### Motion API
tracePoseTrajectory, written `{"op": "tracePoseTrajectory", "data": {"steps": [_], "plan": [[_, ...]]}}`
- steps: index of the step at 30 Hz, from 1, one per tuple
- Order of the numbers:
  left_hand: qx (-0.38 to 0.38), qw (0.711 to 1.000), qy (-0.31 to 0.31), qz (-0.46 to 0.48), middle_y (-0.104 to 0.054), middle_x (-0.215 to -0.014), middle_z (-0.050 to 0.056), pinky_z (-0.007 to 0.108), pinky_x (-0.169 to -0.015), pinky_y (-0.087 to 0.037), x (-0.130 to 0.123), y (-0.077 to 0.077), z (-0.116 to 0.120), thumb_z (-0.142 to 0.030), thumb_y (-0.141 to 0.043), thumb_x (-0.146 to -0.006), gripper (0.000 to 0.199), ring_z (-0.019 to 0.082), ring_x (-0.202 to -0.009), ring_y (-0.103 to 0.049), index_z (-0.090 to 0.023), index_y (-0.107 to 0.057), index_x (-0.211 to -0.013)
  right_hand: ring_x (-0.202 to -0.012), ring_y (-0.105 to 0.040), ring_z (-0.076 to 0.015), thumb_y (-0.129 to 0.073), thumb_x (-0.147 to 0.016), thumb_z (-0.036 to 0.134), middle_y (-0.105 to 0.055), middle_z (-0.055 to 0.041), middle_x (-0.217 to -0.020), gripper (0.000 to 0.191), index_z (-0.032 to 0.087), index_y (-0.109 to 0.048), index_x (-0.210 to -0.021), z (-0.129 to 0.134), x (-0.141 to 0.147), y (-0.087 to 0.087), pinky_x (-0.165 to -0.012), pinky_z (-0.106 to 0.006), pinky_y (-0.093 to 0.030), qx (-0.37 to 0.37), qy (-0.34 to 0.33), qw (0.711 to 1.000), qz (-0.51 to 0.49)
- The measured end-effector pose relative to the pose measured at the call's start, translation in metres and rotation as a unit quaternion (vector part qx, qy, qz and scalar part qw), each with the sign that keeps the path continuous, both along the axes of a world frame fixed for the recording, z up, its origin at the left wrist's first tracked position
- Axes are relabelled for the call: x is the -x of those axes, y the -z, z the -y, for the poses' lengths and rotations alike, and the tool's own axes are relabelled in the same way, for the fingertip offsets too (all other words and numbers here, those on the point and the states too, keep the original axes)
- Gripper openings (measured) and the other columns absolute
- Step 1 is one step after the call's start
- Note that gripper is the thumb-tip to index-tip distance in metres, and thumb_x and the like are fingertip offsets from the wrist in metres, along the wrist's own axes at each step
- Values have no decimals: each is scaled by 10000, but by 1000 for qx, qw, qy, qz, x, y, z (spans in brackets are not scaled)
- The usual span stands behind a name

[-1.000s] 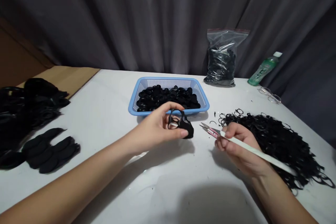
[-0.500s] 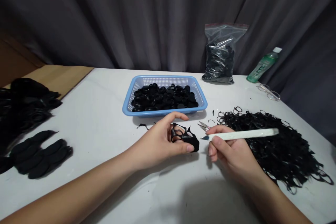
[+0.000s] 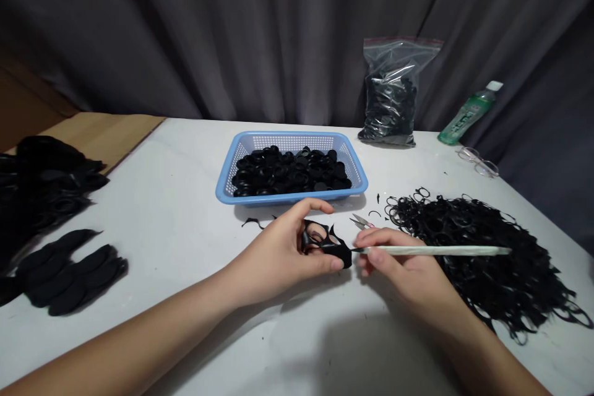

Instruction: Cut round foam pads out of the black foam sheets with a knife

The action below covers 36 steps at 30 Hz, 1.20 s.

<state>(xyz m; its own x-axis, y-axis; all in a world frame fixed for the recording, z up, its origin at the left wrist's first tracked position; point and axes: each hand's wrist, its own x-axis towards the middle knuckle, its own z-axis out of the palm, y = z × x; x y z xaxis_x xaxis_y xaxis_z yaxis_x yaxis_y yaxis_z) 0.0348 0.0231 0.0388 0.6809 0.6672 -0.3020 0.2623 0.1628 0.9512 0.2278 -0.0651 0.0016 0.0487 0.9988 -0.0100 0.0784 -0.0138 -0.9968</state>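
Note:
Between the thumb and fingers of my left hand (image 3: 288, 247) is a black rubber-like piece (image 3: 338, 249) with ring-shaped openings in its left part. My right hand (image 3: 403, 263) grips a craft knife (image 3: 431, 250) like a pen. The knife has a pale wrapped handle, which lies nearly level and points right. Its dark tip meets the right edge of the black piece, or is very close to it. Just behind my right fingers lie small scissors (image 3: 361, 221), their handles partly hidden.
A blue basket (image 3: 223, 189) of round black parts stands behind my hands. Black ring-shaped scraps (image 3: 501, 260) are heaped at right. Black pieces (image 3: 74, 272) lie at left. Farther back are a zip bag (image 3: 390, 99), a green bottle (image 3: 468, 114) and glasses (image 3: 477, 162).
The knife has moved left to the black piece, and its handle has swung down from a slant to nearly level. My left hand keeps its hold with little movement.

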Motion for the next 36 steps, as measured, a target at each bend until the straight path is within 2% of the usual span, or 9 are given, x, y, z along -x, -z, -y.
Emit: {"op": "tracePoseTrajectory", "data": {"steps": [3,8,12,16,20,24,30,33,36], "plan": [[-13,1000,-1,-6,-546,-813,-27,316,-696,-464,0,1,1,-280,-755,-696,562,180,-770,-598,-252,-421,-1148,-830,-661,-166,-608,-869,380,-694,-59,-1009,172,222,-674,-886,1,1,-4,-760,-315,-526,6,0,1000,16],[-13,999,-13,-31,-475,-790,-53,278,-637,-431,-2,0,4,-286,-769,-679,576,144,-692,-566,-260,-424,-1140,-799,-675,-160,-609,-859,338,-730,-37,-902,139,215,-643,-804,1,4,-8,-708,-270,-531,-5,28,999,39],[-10,999,-11,-35,-474,-775,-64,253,-604,-398,-4,2,7,-278,-721,-739,509,111,-644,-508,-270,-386,-1123,-797,-690,-177,-581,-868,290,-745,-41,-877,107,225,-663,-843,1,8,-3,-689,-279,-543,-66,41,987,143],[17,1000,4,10,-488,-757,-69,243,-612,-386,-4,9,8,-237,-653,-805,407,110,-665,-499,-277,-346,-1069,-846,-709,-196,-554,-865,218,-753,-51,-910,100,228,-654,-871,2,14,4,-753,-304,-557,-143,69,959,236],[81,992,27,91,-547,-870,-41,257,-720,-410,-3,15,8,-200,-634,-835,354,114,-795,-543,-268,-343,-1027,-871,-706,-196,-531,-878,177,-747,-51,-938,123,235,-632,-917,4,15,8,-797,-308,-556,-191,77,941,268],[105,979,60,162,-534,-861,-44,234,-709,-399,-2,19,7,-202,-667,-828,295,88,-758,-513,-236,-434,-1008,-892,-701,-189,-507,-896,162,-739,-59,-949,126,219,-609,-944,0,11,9,-821,-291,-545,-209,77,925,309],[57,966,160,194,-619,-880,44,266,-749,-427,2,24,4,-342,-652,-844,235,134,-798,-555,-144,-649,-972,-791,-709,-189,-478,-898,198,-741,-59,-871,135,195,-613,-894,-6,2,9,-716,-276,-551,-200,117,900,370],[49,961,155,222,-630,-1023,78,302,-864,-431,3,25,3,-321,-678,-826,178,182,-974,-576,-145,-657,-845,-769,-703,-196,-460,-910,237,-737,-62,-858,170,189,-622,-898,-8,-2,10,-692,-286,-545,-171,131,897,386],[63,959,149,233,-629,-1163,120,387,-1038,-342,5,25,2,-309,-712,-798,176,262,-1281,-446,-147,-644,-797,-755,-697,-207,-458,-921,272,-730,-68,-846,200,181,-635,-899,-13,-4,9,-664,-292,-538,-145,152,898,387]]}}
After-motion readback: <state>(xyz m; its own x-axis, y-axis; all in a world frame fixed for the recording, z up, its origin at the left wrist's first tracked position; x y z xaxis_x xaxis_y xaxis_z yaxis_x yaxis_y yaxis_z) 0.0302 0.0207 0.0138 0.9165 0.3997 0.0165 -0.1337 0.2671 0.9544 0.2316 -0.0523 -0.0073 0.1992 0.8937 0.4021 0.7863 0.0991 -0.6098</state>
